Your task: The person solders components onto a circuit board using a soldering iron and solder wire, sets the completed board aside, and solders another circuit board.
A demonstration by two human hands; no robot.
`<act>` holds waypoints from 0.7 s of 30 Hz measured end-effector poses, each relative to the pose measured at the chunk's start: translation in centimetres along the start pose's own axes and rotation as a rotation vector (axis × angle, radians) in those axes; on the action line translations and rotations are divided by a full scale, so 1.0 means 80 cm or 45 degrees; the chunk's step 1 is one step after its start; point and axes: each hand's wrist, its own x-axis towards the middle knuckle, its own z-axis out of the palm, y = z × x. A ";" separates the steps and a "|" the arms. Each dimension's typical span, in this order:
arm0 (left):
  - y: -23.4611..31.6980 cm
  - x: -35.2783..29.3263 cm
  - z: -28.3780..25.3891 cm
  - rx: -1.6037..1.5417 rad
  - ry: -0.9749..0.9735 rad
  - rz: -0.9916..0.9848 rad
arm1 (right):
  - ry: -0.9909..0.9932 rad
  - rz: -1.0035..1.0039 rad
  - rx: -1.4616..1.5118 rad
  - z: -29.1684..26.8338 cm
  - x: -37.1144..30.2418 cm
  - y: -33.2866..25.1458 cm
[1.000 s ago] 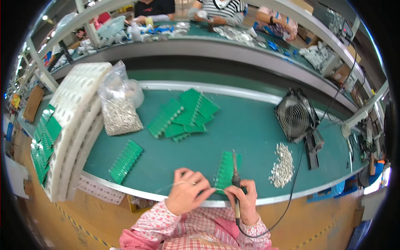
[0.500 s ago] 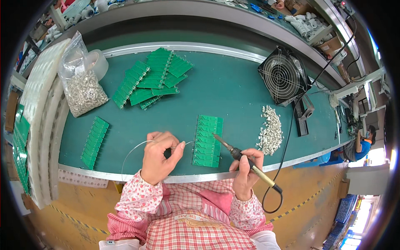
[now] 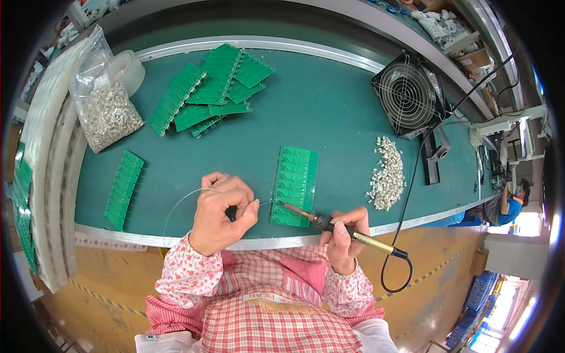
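Note:
My left hand (image 3: 225, 212) is closed in a pinch on a thin solder wire (image 3: 180, 202), which loops back over the hand. The wire's free end points at the left edge of a green circuit board (image 3: 297, 176) lying flat on the bench. My right hand (image 3: 346, 235) grips a soldering iron (image 3: 372, 242) like a pen, its black cable curling below. The iron's tip rests at the board's lower left edge, close to the wire end; whether they touch is too small to tell. Small pins line that edge.
More green boards (image 3: 212, 88) lie piled at the back, and a single board (image 3: 124, 189) sits at left. A bag of small metallic parts (image 3: 110, 117) leans beside white trays (image 3: 44, 159). At right are loose parts (image 3: 386, 174) and a black fan (image 3: 406, 94). A person (image 3: 514, 203) works far right.
The iron's tip has moved left and down across the board to its pinned edge, near the solder wire. My left hand keeps its pinch. The whole view has shifted slightly.

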 end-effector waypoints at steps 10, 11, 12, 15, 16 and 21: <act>0.001 -0.001 -0.002 -0.012 -0.024 -0.002 | -0.018 0.057 -0.046 0.003 0.002 -0.005; 0.002 -0.001 -0.001 -0.007 -0.019 0.000 | -0.026 0.059 -0.056 0.003 0.002 -0.006; 0.001 0.000 -0.001 -0.004 -0.014 0.001 | -0.033 0.064 -0.067 0.003 0.002 -0.006; -0.001 0.000 -0.001 -0.007 -0.027 0.000 | -0.024 0.087 -0.063 0.003 0.003 -0.005; -0.001 0.000 -0.001 -0.006 -0.024 0.002 | -0.027 0.084 -0.063 0.003 0.003 -0.006; 0.000 -0.001 -0.001 -0.011 -0.024 0.020 | -0.010 0.081 -0.064 0.004 0.002 -0.006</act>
